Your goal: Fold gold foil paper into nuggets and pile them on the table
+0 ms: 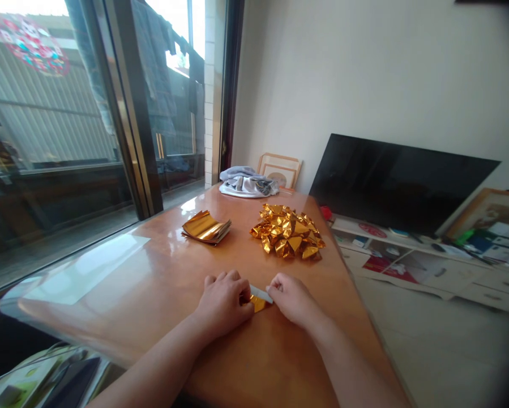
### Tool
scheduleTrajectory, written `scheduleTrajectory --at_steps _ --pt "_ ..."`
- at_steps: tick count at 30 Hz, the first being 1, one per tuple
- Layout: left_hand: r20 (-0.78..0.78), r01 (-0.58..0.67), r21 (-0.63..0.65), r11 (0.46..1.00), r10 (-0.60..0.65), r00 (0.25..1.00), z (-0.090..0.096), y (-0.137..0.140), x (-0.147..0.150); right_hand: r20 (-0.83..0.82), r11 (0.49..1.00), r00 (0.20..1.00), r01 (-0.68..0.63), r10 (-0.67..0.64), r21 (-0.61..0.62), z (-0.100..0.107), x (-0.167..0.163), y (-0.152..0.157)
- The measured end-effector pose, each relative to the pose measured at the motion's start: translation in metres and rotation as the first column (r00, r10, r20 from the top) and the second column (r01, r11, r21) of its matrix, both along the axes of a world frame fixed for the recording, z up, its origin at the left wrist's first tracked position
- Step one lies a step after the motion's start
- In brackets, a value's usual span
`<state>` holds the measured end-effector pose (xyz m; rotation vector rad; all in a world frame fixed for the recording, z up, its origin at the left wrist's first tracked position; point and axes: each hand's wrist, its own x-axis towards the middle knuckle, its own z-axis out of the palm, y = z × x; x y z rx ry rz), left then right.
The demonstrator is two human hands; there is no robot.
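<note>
A small sheet of gold foil paper (260,304) with a pale underside lies partly folded on the table, between my two hands. My left hand (226,297) is curled over its left end, fingers closed on it. At the opposite end my right hand (290,297) pinches the pale folded strip between thumb and fingers. Beyond the left hand sits a stack of flat gold foil sheets (206,228), slightly curled at the edges. A heap of folded gold foil pieces (287,231) lies beyond the right hand. Parts of the held sheet are hidden by my fingers.
Folded grey and white cloth (248,182) rests at the far end of the brown table (161,294). Glass doors (54,113) run along the left. A large black television (401,184) stands on a low white cabinet (441,269) to the right, beside framed pictures.
</note>
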<state>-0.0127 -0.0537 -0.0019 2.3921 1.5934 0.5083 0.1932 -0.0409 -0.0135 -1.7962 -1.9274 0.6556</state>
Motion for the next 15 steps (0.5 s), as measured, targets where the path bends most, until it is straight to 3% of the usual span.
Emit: scheduleTrajectory --at_steps 6,15 --pt "-0.025 0.01 0.005 1.0 -0.009 1.0 0.003 0.0 0.001 0.076 0.985 0.995 -0.074 0.063 0.155 0.007 0.003 -0.011" --pt "0.023 -0.029 0.006 1.0 0.028 0.999 -0.003 0.004 0.001 0.087 0.995 0.994 -0.072 0.065 0.076 0.0 -0.001 -0.008"
